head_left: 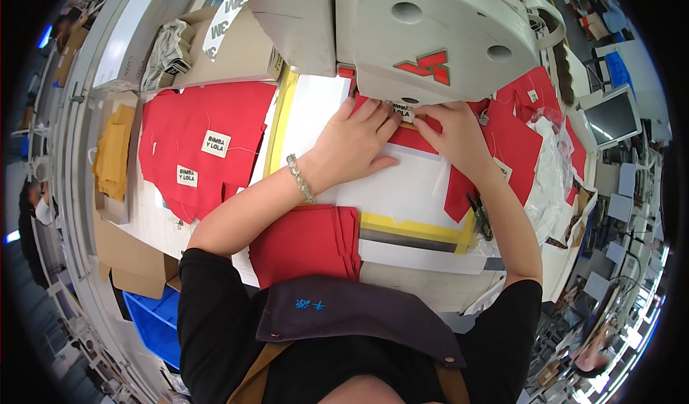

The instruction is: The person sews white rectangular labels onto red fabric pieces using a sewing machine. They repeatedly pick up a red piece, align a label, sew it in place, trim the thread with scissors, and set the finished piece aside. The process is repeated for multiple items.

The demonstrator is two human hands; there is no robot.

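Under the head of a large cream sewing machine (430, 30) lies a red fabric piece (416, 140), with a small white label (404, 111) on it. My left hand (357, 142) rests flat on the fabric at the label's left, fingers stretched out and thumb apart. At the label's right edge, my right hand (453, 132) has its thumb and forefinger pinched together on it. The machine's needle area is hidden behind the head. A pair of thread snips (479, 216) lies near my right forearm.
Labelled red pieces (233, 142) lie at the left, and a red stack (305, 246) sits near my body. More red fabric (513, 145) and clear plastic (549, 181) are at the right. Yellow tape (409, 229) edges the white work surface. A cardboard box (230, 56) stands far left.
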